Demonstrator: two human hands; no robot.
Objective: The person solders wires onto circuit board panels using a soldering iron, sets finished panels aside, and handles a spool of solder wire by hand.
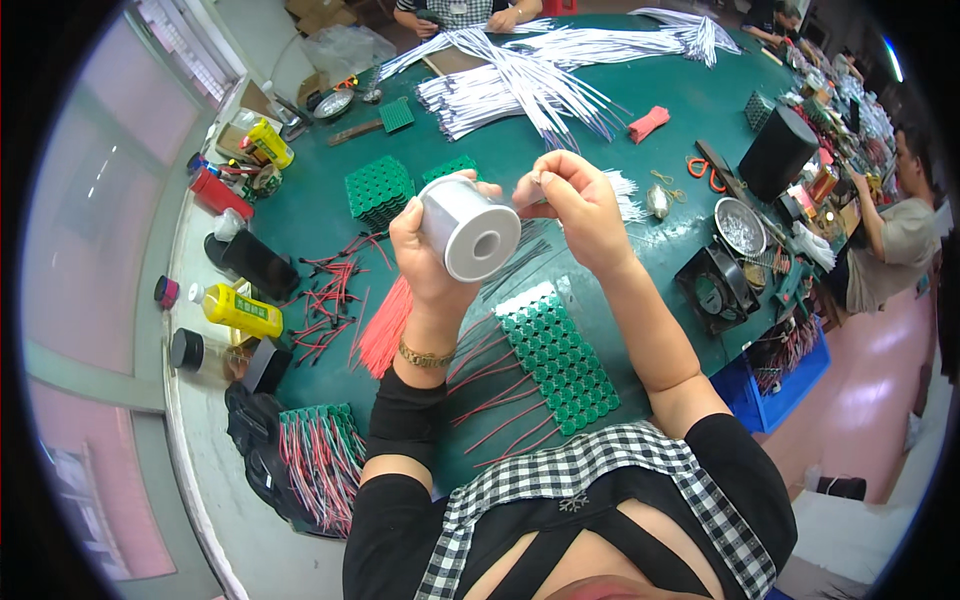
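My left hand [428, 245] is wrapped round a spool of solder wire [462, 222], silvery grey with a pale flange, raised above the table and tilted toward me. Just right of the spool, my right hand [580, 205] has thumb and fingers pinched together; what sits between them is too small to make out. Below both hands lies a panel of round green circuit boards [560, 360], with several thin red wires [500, 400] running out from its left side. A bundle of loose red wires [386, 330] lies under my left forearm.
Stacked green boards [380, 190] and white cable bundles [520, 85] occupy the far side. At left stand a yellow bottle [240, 310] and wired boards [320, 450]. A fan [715, 285], metal bowl [740, 226] and orange-handled scissors [705, 172] are at right. Other people sit around.
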